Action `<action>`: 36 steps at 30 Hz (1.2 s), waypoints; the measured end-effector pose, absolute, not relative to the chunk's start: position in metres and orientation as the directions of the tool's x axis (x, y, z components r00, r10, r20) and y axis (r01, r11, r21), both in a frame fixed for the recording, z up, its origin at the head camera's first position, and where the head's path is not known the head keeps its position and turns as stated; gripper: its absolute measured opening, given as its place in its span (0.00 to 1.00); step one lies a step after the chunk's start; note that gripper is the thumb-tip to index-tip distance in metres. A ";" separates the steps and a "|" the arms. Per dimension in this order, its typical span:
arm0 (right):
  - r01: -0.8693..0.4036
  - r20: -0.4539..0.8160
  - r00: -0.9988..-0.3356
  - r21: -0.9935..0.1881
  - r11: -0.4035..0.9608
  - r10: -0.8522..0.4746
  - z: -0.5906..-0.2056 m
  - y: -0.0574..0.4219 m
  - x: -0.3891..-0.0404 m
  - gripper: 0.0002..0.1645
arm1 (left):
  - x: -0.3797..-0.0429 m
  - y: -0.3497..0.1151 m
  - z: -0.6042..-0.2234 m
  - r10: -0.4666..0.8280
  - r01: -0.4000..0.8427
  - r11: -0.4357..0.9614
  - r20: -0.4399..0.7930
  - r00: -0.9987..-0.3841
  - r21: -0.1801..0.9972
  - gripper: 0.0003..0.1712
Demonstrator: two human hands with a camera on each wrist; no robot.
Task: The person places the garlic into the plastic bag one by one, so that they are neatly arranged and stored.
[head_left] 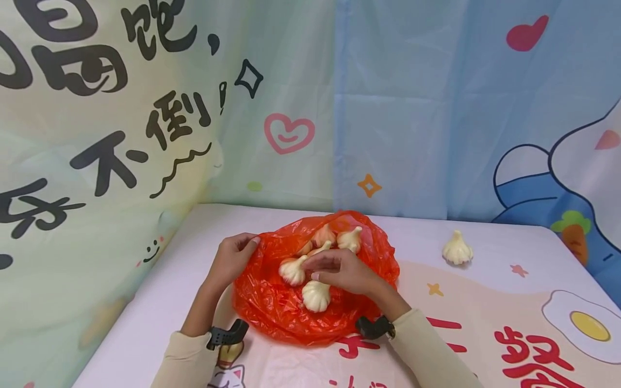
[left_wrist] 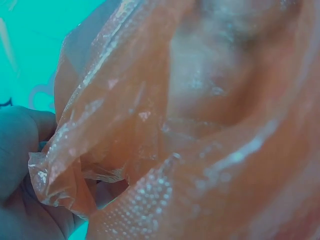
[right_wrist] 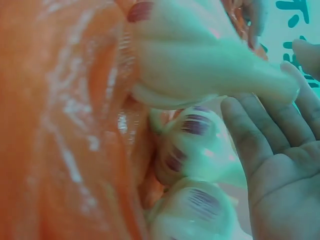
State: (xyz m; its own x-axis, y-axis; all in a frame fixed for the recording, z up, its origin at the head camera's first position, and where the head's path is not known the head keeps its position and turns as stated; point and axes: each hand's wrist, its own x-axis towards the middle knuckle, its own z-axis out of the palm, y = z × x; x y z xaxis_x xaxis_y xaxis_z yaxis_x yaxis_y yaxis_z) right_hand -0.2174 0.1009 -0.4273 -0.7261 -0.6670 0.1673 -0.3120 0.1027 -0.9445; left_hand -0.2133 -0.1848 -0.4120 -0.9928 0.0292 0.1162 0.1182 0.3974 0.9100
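Observation:
A crinkled red plastic bag (head_left: 271, 318) lies spread on the table with several white garlic bulbs in it. My left hand (head_left: 234, 258) pinches the bag's left rim; in the left wrist view a fold of film runs between its thumb and fingers. Over the bag's mouth reaches my right hand (head_left: 346, 272), fingers nearly straight, fingertips right at a garlic bulb (head_left: 292, 271). Another garlic bulb (head_left: 316, 297) sits just below that hand, and one more (head_left: 350, 240) lies behind it. In the right wrist view, a bulb's stem (right_wrist: 272, 82) overlaps the extended fingers (right_wrist: 245, 130).
A single garlic bulb (head_left: 457, 249) stands on the table to the right of the bag. The white table (head_left: 160, 302) bears a printed cloth with red characters and a fried egg (head_left: 587, 326). Printed curtains (head_left: 398, 134) hang behind and at the left.

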 end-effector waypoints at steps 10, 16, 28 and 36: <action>-0.329 0.183 -0.760 -0.936 0.126 -0.624 -0.420 0.111 -0.214 0.16 | -0.213 -0.184 -0.411 0.027 0.102 0.396 0.099 -0.995 0.912 0.16; -0.350 0.184 -0.776 -0.922 0.168 -0.603 -0.417 0.121 -0.213 0.15 | -0.213 -0.185 -0.411 0.024 0.098 0.397 0.096 -0.995 0.912 0.16; -0.354 0.172 -0.842 -0.892 0.282 -0.511 -0.413 0.153 -0.206 0.15 | -0.213 -0.184 -0.413 0.024 0.103 0.381 0.102 -0.995 0.919 0.16; -0.376 0.203 -0.854 -0.877 0.299 -0.479 -0.419 0.177 -0.202 0.13 | -0.214 -0.184 -0.414 0.031 0.112 0.405 0.109 -0.994 0.908 0.16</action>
